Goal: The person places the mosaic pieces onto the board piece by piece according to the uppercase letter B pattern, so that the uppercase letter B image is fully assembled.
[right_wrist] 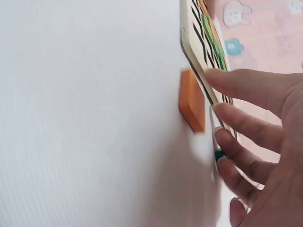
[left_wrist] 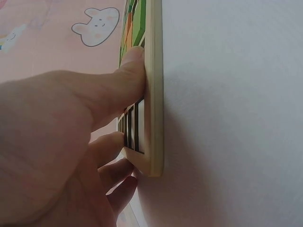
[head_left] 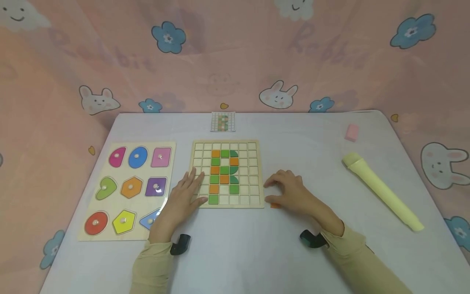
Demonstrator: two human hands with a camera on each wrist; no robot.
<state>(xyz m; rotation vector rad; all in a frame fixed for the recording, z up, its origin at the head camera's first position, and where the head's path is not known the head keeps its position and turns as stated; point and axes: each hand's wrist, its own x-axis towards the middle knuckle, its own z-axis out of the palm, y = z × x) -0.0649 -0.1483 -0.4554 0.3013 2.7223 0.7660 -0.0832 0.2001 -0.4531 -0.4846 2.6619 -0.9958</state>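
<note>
A wooden grid board (head_left: 254, 163) lies on the table, with orange and green tiles set in its cells in the form of a letter R. My left hand (head_left: 183, 192) rests on the board's left side, fingers spread and thumb on the lower rim. At the board's right edge is my right hand (head_left: 293, 192), its fingers loosely bent near the rim. Just below its thumb, an orange tile (right_wrist: 191, 101) lies on the table against the board. A small dark green piece (right_wrist: 219, 154) shows by the right fingertips; whether they touch it I cannot tell.
A peg puzzle board (head_left: 110, 200) with coloured shapes lies at the left, partly under my left forearm. Behind the grid stands a small pattern card (head_left: 222, 122). To the right are a pink eraser-like block (head_left: 351, 132) and a long pale yellow tube-like object (head_left: 383, 192).
</note>
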